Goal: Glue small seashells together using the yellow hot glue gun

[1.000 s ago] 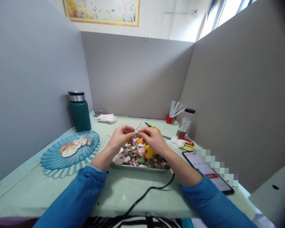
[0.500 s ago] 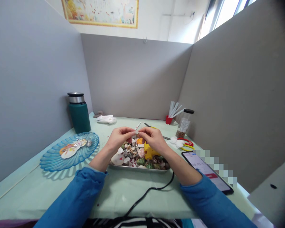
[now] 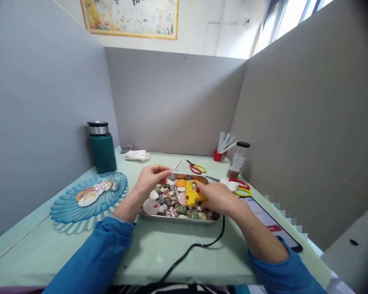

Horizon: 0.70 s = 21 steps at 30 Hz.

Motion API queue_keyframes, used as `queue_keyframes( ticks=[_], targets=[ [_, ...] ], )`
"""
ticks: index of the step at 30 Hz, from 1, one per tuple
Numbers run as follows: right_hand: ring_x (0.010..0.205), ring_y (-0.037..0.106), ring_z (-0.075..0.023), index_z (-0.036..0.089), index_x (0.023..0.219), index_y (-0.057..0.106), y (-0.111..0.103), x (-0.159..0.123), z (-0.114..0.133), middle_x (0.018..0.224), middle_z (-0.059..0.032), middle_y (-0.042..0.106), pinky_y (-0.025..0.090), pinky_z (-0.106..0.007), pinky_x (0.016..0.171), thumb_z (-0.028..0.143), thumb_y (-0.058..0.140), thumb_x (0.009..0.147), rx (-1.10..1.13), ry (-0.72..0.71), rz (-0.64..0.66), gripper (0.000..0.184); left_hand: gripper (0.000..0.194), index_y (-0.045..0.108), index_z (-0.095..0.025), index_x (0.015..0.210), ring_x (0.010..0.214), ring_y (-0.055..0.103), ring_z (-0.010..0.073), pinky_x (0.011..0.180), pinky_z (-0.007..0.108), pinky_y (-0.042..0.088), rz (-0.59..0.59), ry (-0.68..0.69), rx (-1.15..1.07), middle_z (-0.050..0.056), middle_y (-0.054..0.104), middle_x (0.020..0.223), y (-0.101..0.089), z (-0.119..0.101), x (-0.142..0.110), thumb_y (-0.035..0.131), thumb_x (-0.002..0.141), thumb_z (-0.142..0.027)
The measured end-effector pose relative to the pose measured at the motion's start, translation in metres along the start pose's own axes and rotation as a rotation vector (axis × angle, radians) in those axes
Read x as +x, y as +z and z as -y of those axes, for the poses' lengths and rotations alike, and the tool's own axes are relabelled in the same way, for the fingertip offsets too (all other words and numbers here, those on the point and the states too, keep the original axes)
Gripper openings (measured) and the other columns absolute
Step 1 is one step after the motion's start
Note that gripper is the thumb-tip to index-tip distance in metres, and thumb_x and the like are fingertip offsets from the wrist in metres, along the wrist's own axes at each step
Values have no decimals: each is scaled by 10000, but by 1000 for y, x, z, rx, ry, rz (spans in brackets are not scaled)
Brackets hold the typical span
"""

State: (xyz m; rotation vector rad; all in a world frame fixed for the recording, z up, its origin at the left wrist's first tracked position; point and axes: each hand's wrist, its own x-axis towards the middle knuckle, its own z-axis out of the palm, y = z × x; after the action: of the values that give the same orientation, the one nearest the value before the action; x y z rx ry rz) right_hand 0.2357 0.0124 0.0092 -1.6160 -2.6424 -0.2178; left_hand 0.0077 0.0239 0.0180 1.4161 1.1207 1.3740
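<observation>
Many shells (image 3: 171,200) fill the tray (image 3: 178,219), and a yellow glue gun (image 3: 190,200) lies on them. The right hand (image 3: 221,198) has its fingers closed about the gun's handle. The left hand (image 3: 151,177), above the far left rim, pinches its fingers narrow — what sits between is too small to tell. Scissors (image 3: 199,168) lie beyond — a plate (image 3: 66,204) left.

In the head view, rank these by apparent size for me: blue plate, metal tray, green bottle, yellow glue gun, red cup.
Largest to smallest:
Blue plate and metal tray: too alike to rank.
Green bottle.
Yellow glue gun, partly hidden.
Red cup.
</observation>
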Motion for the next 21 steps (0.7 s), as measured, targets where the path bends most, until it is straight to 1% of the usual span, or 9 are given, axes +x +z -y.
queue_keyframes(
  ticks=[2, 4, 6, 9, 11, 13, 14, 17, 21],
  targets=[
    [789, 614, -245, 211, 1045, 579, 1, 0, 0, 891, -93, 674, 349, -264, 592, 304, 640, 712, 21, 2, -39, 351, 219, 669, -116, 737, 431, 510, 90, 460, 215, 404, -13, 0, -1, 1, 587, 498, -2, 2, 2, 726, 607, -284],
    [777, 609, -221, 209, 1041, 581, -5, 1, -6, 890, -81, 671, 357, -259, 605, 279, 579, 771, 135, -8, -78, 279, 216, 664, -118, 731, 434, 508, 88, 462, 213, 405, -28, 4, -8, 4, 590, 503, -3, 4, 3, 725, 608, -284],
    [740, 593, -192, 214, 1088, 561, -16, 2, -16, 867, -55, 660, 370, -253, 605, 298, 541, 809, 358, -32, -141, 292, 214, 658, -119, 730, 437, 507, 85, 459, 207, 401, -41, 9, -21, 5, 592, 512, -4, 5, 5, 723, 612, -286],
    [674, 562, -154, 204, 1213, 460, -30, 6, -22, 791, -22, 619, 407, -251, 591, 370, 457, 864, 865, -84, -334, 386, 218, 649, -120, 743, 434, 505, 82, 454, 197, 392, -54, 12, -29, -4, 584, 505, -4, 6, 6, 719, 620, -285],
    [604, 533, -131, 188, 1182, 474, -31, 10, -14, 733, -5, 584, 423, -252, 568, 410, 476, 849, 1151, -107, -429, 400, 218, 643, -121, 750, 430, 504, 82, 456, 196, 393, -54, 26, -30, -11, 579, 499, -3, 6, 6, 714, 627, -286],
    [478, 451, -105, 175, 1080, 530, -27, 13, 0, 605, 26, 527, 393, -245, 478, 423, 553, 795, 1280, -33, -511, 379, 212, 641, -125, 754, 430, 504, 85, 460, 200, 397, -58, 58, -26, -15, 579, 503, -2, 5, 5, 708, 634, -287],
    [432, 410, -95, 173, 1022, 555, -22, 15, 8, 549, 38, 491, 362, -238, 430, 421, 582, 772, 1302, -3, -508, 353, 207, 641, -127, 752, 430, 504, 87, 458, 202, 396, -66, 78, -16, -17, 576, 500, -1, 4, 5, 705, 637, -286],
    [400, 381, -84, 188, 881, 613, -9, 15, 25, 499, 36, 465, 319, -220, 375, 382, 640, 733, 1327, 9, -365, 246, 182, 646, -133, 747, 440, 506, 93, 455, 203, 389, -105, 158, 46, -20, 569, 496, 0, 3, 4, 692, 648, -279],
    [401, 370, -69, 185, 903, 625, 2, 14, 27, 527, 29, 486, 327, -204, 369, 394, 640, 743, 1377, 0, -320, 264, 169, 657, -143, 785, 470, 515, 101, 469, 205, 394, -124, 264, 147, -19, 574, 525, -1, 5, 4, 655, 685, -279]
  ],
)
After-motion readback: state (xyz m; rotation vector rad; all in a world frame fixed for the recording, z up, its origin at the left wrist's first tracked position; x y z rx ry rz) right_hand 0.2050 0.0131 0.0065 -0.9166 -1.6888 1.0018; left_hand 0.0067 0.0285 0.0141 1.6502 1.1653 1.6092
